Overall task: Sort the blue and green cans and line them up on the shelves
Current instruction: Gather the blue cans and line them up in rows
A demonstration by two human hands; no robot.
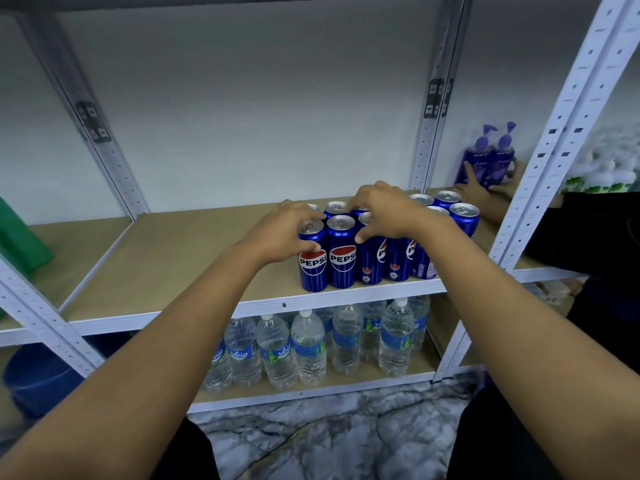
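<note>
Several blue Pepsi cans (342, 258) stand upright in a tight cluster on the middle shelf (173, 265), toward its right half. My left hand (282, 233) curls over the top of the leftmost front can (313, 270), thumb on its front. My right hand (384, 209) arches over the cans just right of it, fingers and thumb closing round the top of a can (372, 261) that is partly hidden under my palm. More blue cans (464, 218) stand untouched at the right end. No green can is in view.
Water bottles (308, 344) fill the lower shelf. Another person's hands hold two purple pump bottles (488, 157) on the neighbouring shelf at right. A white upright post (568, 133) stands at right, a green object (20, 237) and a blue bucket (38, 379) at left.
</note>
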